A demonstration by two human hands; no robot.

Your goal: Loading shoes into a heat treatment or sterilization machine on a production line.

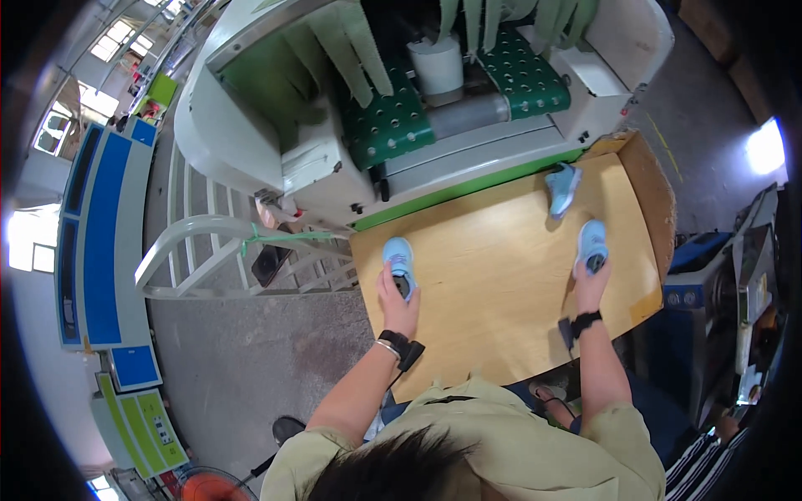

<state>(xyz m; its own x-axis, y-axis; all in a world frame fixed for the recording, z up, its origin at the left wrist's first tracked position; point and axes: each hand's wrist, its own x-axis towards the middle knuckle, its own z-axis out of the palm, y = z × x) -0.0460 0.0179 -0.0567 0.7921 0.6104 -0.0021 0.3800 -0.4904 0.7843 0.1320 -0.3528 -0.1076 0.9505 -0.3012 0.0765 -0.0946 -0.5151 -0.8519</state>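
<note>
Two blue shoes (398, 251), toes and long axes toward machine (468, 154); left hand (399, 306), right hand (591, 285) grasping one each.

Before the conveyor machine (200, 125), the tabletop (493, 284) sits between a railed frame (188, 227) at left and a cardboard panel (654, 184) at right, one sneaker (398, 252) in the left hand (400, 307), a second sneaker (592, 236) in the right hand (590, 289), a third sneaker (563, 190) beyond that.

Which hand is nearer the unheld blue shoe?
Right. In the picture, the right hand sits below and slightly right of the unheld shoe; the left hand is farther, lower left.
</note>
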